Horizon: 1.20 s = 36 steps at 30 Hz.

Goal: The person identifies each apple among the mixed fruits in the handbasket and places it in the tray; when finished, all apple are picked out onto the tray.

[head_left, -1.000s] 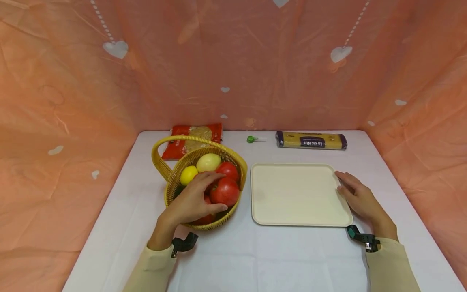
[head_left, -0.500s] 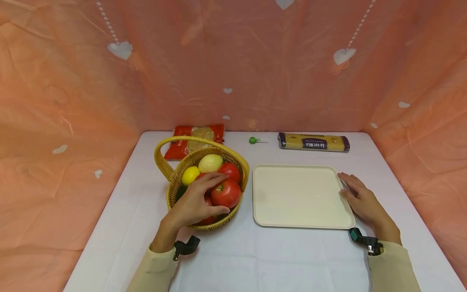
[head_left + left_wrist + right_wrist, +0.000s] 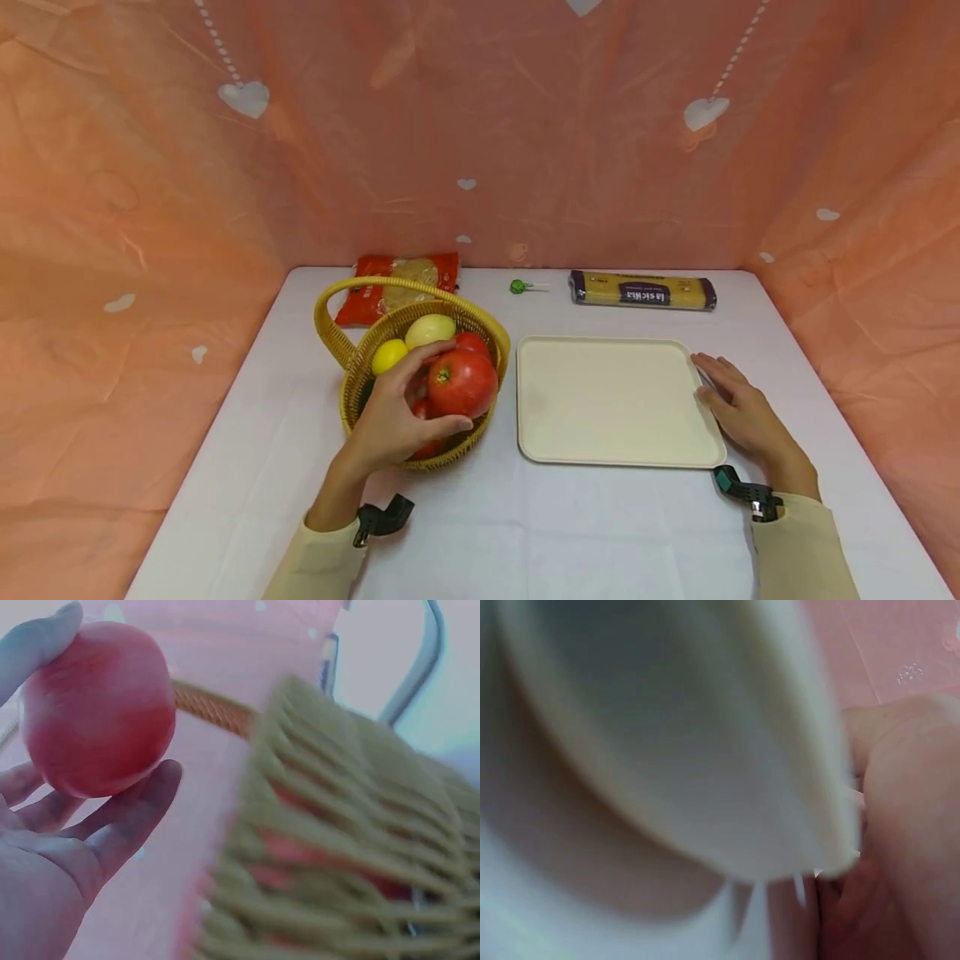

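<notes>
In the head view my left hand (image 3: 401, 408) holds a large red apple (image 3: 462, 383) over the basket (image 3: 351, 425), thumb at the near side and fingers at the far side. The left wrist view has the apple (image 3: 101, 709) between thumb and fingers, above the blurred woven rim (image 3: 337, 802). Other red fruit, a lemon (image 3: 389, 356) and a pale yellow-green oval fruit (image 3: 430, 332) lie in the basket. My right hand (image 3: 742, 412) rests with extended fingers at the right edge of a cream tray (image 3: 607, 400); the right wrist view shows the tray corner (image 3: 727, 787) close up.
Behind the basket lies a red packet (image 3: 367, 307) with a clear window. A green lollipop (image 3: 517, 286) and a yellow and purple pasta pack (image 3: 643, 290) lie along the back of the table. The basket's yellow handle (image 3: 327, 329) leans back and left. Orange curtains (image 3: 480, 125) surround the table.
My left hand has closed round the apple and raised it from among the other fruit, turning it so its stem end faces left. The right hand stays at the tray edge.
</notes>
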### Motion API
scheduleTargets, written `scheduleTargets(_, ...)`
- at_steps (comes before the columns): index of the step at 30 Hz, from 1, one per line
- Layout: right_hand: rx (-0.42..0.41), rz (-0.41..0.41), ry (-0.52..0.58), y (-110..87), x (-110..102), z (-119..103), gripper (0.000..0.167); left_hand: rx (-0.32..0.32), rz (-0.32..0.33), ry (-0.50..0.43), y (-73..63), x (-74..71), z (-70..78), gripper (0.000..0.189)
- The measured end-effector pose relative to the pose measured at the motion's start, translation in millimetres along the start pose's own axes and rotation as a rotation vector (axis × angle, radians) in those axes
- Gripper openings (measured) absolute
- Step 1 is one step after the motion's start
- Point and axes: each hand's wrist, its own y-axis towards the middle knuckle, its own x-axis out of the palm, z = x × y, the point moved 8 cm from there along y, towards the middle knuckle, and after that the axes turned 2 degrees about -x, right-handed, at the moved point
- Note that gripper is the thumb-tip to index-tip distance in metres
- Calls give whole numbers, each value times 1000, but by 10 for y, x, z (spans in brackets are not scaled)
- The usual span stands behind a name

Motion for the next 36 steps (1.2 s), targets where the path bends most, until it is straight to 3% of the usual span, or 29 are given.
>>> scheduleTargets(3,-3,0,2,3,2,-4,64,54,4,-4,-19,32,156,89)
scheduleTargets(7,-8,0,4,2,8,3,64,127,-66,30,-2,171,372,89)
scheduleTargets(11,-24,6,-7,0,-10,-8,62,171,-170,79,61,400,510,91)
scheduleTargets(14,-32,13,-8,0,-14,-10,62,186,-233,59,136,622,561,92)
scheduleTargets(20,-33,10,10,-15,3,-16,62,233,-292,8,323,1103,577,87)
scheduleTargets(24,-19,-4,7,-12,13,-21,62,217,-303,-14,455,1403,559,85)
scheduleTargets(29,8,-13,5,1,15,0,63,194,-270,67,639,1734,534,85)
scheduleTargets(36,23,-24,-11,1,4,8,64,138,-292,163,911,2164,397,85)
